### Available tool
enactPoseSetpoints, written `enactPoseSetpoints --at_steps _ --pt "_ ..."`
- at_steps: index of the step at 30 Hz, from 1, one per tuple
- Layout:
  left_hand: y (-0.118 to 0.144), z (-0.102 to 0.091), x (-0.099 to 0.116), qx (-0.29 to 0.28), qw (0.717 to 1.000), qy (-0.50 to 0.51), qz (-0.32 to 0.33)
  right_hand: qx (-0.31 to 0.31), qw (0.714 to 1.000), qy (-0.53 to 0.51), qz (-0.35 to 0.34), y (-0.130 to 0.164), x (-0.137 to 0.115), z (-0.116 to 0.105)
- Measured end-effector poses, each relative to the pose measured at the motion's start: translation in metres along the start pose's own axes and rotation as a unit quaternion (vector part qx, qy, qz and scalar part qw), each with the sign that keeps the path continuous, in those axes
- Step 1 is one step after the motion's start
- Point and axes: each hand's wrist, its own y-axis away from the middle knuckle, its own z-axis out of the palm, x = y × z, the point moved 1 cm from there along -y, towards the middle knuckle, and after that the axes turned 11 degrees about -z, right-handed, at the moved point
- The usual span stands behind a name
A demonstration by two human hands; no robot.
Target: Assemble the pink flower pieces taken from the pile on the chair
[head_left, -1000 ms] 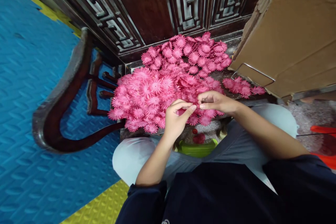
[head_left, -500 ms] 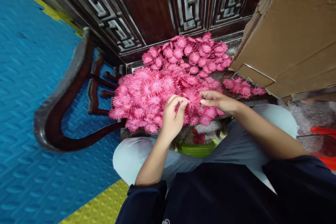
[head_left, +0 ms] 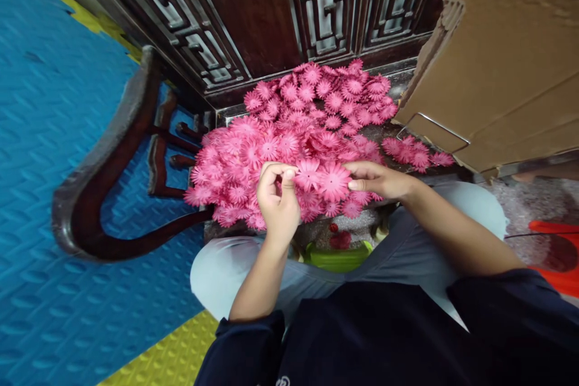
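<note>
Now both hands meet over the front of a big pile of pink flowers [head_left: 289, 132] on the dark desk [head_left: 398, 81]. One pink flower [head_left: 335, 181] faces up between the hands, just right of the left hand [head_left: 277, 205] and touching the right hand [head_left: 377, 180]. The right hand is nearer; its thumb and fingers are pinched on the flower's edge. The left hand's fingers are curled close together beside another flower [head_left: 309, 172], but I cannot tell if they grip it. A cardboard box [head_left: 506, 60] stands to the right.

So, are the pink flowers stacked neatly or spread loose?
Spread loose: the pink flowers lie in an untidy heap, overlapping at all angles; each hand pinches one.
</note>
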Motion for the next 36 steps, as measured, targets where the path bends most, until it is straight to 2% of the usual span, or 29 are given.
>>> enactPoseSetpoints --at_steps 2,4,6,7,10,12,14,16,20,22,26,32,34,36 --pt "-0.004 0.000 -0.003 0.004 1.000 -0.008 0.012 -0.024 1.000 0.000 0.004 0.002 -0.003 0.000" --pt "-0.015 -0.008 -0.008 0.044 0.999 -0.007 0.011 -0.059 0.998 0.008 0.015 0.005 -0.008 -0.002" --pt "-0.030 -0.025 -0.014 0.150 0.989 0.006 -0.010 -0.095 0.995 0.024 0.026 0.009 -0.012 -0.005" --pt "-0.037 -0.034 -0.017 0.184 0.983 -0.003 -0.016 -0.102 0.994 0.033 0.030 0.010 -0.014 -0.006" --pt "-0.050 -0.053 -0.021 0.232 0.970 -0.070 0.026 -0.060 0.997 0.044 0.035 0.010 -0.011 -0.010" --pt "-0.049 -0.055 -0.021 0.248 0.957 -0.134 0.065 -0.031 0.998 0.044 0.035 0.008 -0.004 -0.012" --pt "-0.045 -0.049 -0.021 0.268 0.938 -0.206 0.077 -0.029 0.998 0.045 0.037 0.005 0.003 -0.012" --pt "-0.042 -0.042 -0.024 0.260 0.927 -0.260 0.068 -0.036 0.998 0.045 0.041 0.004 0.007 -0.012" --pt "-0.044 -0.036 -0.031 0.181 0.934 -0.304 0.055 -0.019 0.998 0.047 0.043 0.005 0.006 -0.013" --pt "-0.043 -0.037 -0.031 0.173 0.932 -0.311 0.062 -0.006 0.998 0.048 0.042 0.005 0.003 -0.013" --pt "-0.039 -0.035 -0.024 0.194 0.934 -0.294 0.061 0.015 0.998 0.046 0.043 0.004 0.000 -0.012" --pt "-0.038 -0.034 -0.026 0.241 0.939 -0.244 0.031 0.100 0.993 0.050 0.041 0.003 0.000 -0.011" --pt "-0.037 -0.035 -0.026 0.262 0.936 -0.232 0.039 0.105 0.993 0.045 0.040 0.003 0.000 -0.012" --pt "-0.033 -0.033 -0.022 0.254 0.940 -0.220 0.063 0.106 0.993 0.042 0.036 0.002 0.002 -0.012"
